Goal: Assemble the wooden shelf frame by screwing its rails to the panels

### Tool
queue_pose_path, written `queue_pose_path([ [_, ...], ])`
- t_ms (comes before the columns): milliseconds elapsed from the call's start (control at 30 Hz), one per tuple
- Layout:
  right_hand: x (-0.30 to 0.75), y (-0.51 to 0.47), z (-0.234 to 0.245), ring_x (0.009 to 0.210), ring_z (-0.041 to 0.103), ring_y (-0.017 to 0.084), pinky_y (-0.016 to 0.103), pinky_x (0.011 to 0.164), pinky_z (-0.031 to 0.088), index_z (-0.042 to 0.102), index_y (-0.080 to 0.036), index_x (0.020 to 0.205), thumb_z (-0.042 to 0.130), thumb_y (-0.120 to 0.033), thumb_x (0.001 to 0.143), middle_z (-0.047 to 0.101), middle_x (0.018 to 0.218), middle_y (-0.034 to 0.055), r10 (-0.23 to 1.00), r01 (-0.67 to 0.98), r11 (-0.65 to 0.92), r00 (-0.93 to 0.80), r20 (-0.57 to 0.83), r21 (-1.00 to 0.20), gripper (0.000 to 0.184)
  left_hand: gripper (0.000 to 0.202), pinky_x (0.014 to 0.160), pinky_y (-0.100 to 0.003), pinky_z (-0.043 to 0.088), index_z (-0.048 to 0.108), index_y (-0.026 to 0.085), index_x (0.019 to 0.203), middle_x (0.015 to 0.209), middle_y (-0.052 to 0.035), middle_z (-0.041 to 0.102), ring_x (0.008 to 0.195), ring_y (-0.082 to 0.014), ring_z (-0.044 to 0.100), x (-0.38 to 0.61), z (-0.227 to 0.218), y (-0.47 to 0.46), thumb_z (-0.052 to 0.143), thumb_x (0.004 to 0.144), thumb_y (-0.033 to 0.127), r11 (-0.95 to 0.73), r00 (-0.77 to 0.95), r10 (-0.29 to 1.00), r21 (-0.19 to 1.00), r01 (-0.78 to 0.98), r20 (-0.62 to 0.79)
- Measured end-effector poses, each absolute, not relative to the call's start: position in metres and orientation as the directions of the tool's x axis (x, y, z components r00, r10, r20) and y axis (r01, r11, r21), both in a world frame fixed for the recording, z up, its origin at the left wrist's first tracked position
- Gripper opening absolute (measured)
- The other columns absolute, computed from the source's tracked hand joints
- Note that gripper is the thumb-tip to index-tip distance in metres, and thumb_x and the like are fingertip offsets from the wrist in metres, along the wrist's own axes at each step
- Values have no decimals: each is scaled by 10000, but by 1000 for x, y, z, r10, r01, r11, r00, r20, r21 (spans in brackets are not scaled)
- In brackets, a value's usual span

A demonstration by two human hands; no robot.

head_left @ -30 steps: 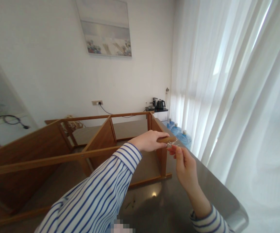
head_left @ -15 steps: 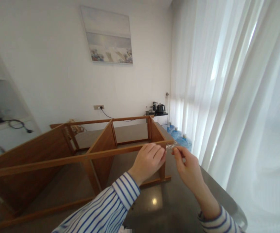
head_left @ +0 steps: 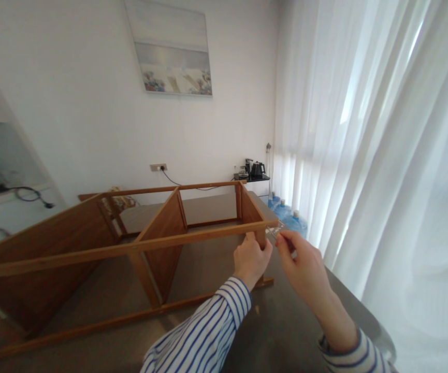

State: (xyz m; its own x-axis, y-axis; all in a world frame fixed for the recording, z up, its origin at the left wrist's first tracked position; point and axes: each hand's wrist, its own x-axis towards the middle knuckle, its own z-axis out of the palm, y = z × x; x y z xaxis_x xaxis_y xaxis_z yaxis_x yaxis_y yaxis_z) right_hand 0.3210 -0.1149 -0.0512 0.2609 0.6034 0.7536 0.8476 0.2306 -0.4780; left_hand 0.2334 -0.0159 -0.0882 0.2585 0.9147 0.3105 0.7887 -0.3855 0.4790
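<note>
Desk's [head_left: 286,331] right edge: left hand [head_left: 251,259] grip closed round frame [head_left: 161,242] post, right hand [head_left: 301,264] pinching tiny metal bit [head_left: 275,231] at its corner.

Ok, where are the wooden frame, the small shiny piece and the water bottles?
wooden frame [head_left: 192,237]: head view, on its top front rail.
small shiny piece [head_left: 275,231]: head view, on its exposed end beside the frame's corner.
water bottles [head_left: 295,224]: head view, on the nearest bottle's blue shoulder.
</note>
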Motion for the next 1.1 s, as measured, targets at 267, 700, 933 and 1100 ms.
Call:
queue_pose_path([
  [267, 322, -112, -54, 704, 617, 147, 256, 657, 473, 573, -183, 951, 465, -236, 912, 664, 812, 38, 522, 915, 240, 162, 838, -326, 126, 335, 659, -306, 414, 535, 176, 1042, 842, -103, 706, 803, -249, 670, 233, -96, -6, 398, 874, 431, -468, 337, 878, 469, 749, 339],
  [700, 329, -118, -60, 874, 602, 212, 342, 772, 511, 503, -116, 1218, 445, -149, 911, 662, 956, 100, 599, 948, 288, -66, 798, -138, 315, 260, 641, -285, 408, 568, 198, 986, 802, -75, 705, 791, -229, 673, 234, -108, 1, 418, 877, 379, -513, 371, 853, 463, 722, 368],
  [933, 337, -123, -52, 956, 592, 230, 382, 818, 504, 496, -108, 1254, 419, -151, 921, 648, 1062, 134, 606, 960, 270, -230, 761, 74, 345, 287, 654, -289, 418, 588, 193, 1006, 817, -78, 706, 794, -229, 673, 234, -107, 1, 398, 888, 373, -514, 386, 852, 426, 745, 354],
  [1100, 337, -128, -39, 1036, 562, 267, 416, 826, 484, 563, -101, 1189, 431, -139, 907, 622, 1152, 158, 639, 955, 185, -298, 709, 234, 314, 285, 678, -290, 427, 585, 199, 1033, 839, -79, 706, 814, -229, 673, 235, -106, 0, 409, 885, 368, -534, 402, 839, 415, 737, 366],
])
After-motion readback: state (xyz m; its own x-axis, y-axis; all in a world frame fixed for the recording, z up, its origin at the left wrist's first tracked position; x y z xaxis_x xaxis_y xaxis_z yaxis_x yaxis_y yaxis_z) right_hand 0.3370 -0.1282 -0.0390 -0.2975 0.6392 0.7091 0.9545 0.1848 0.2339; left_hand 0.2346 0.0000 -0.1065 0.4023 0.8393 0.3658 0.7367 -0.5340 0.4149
